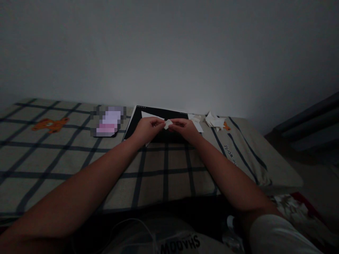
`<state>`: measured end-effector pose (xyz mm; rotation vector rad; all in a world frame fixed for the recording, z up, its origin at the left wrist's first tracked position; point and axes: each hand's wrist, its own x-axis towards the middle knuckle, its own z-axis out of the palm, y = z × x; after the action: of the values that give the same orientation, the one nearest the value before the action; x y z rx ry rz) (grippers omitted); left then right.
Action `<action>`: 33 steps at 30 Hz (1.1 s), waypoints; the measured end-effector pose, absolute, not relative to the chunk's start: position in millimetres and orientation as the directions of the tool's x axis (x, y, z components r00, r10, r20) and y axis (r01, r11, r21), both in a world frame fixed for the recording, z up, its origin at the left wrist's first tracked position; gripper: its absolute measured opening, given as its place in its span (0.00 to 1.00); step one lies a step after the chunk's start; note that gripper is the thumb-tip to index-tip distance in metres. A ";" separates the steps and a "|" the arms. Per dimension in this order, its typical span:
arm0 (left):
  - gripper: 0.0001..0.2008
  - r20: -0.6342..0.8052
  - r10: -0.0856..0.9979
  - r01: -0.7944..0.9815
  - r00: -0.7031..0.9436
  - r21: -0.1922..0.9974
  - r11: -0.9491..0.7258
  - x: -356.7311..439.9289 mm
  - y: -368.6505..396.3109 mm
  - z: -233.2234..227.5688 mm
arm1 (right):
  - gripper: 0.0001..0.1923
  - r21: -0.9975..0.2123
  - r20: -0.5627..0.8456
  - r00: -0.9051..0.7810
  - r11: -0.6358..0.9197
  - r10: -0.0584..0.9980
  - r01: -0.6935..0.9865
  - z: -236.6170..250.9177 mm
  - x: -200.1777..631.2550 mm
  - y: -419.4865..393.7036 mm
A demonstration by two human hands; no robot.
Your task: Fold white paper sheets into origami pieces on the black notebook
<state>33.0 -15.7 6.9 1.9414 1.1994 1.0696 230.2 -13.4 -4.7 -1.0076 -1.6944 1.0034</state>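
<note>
A small piece of white paper (168, 124) is pinched between my two hands, held up over a black board (132, 128). My left hand (148, 128) grips its left side with thumb and fingertips. On the right side, my right hand (184, 128) closes on it the same way. The paper looks folded, but its exact shape is too small to make out. Behind my left hand, a larger white sheet (149, 115) lies on the board, partly hidden by the hand. More white paper pieces (196, 123) lie just beyond my right hand.
A crumpled heap of white paper (214, 120) lies at the right on the checked cloth (169, 158). Left of the board is a phone (109, 121) with a blurred screen. A grey wall (169, 53) rises behind. Lower right, a bottle (231, 229) stands below the table edge.
</note>
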 end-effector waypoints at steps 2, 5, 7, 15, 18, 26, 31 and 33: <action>0.14 0.298 0.921 0.386 0.250 0.842 -0.377 32.8 -15.7 6.9 | 0.15 -0.928 0.268 -0.260 0.321 0.928 0.190 -3.8 229.5 -14.4; 0.12 0.277 0.924 0.365 0.263 0.858 -0.361 33.1 -15.2 5.5 | 0.13 -0.925 0.251 -0.256 0.309 0.934 0.221 -2.5 229.6 -15.8; 0.11 0.286 0.922 0.369 0.262 0.853 -0.370 33.6 -14.8 4.3 | 0.13 -0.923 0.245 -0.262 0.307 0.934 0.231 -2.2 230.0 -15.7; 0.10 0.207 0.953 0.242 0.220 0.935 -0.259 37.4 -17.3 6.5 | 0.16 -0.961 0.237 -0.248 0.264 0.939 0.082 -6.6 229.1 -11.7; 0.10 0.166 0.965 0.192 0.201 0.960 -0.205 38.5 -19.6 7.7 | 0.15 -0.963 0.241 -0.269 0.265 0.932 0.056 -7.6 228.3 -12.0; 0.16 0.153 0.959 0.097 0.237 0.979 -0.180 38.8 -18.5 4.8 | 0.16 -0.962 0.247 -0.282 0.271 0.927 0.047 -2.5 227.1 -14.7; 0.14 0.161 0.950 0.080 0.268 0.979 -0.189 37.5 -21.4 8.0 | 0.11 -0.946 0.285 -0.281 0.317 0.916 0.074 -1.4 227.6 -15.5; 0.14 0.158 0.947 0.054 0.279 0.982 -0.180 37.3 -21.9 8.9 | 0.10 -0.942 0.290 -0.263 0.323 0.920 0.094 -1.2 228.2 -16.0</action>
<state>37.3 -21.9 8.9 1.5109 0.9696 1.0816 228.2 -16.0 -1.2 -0.9368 -1.6231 1.0729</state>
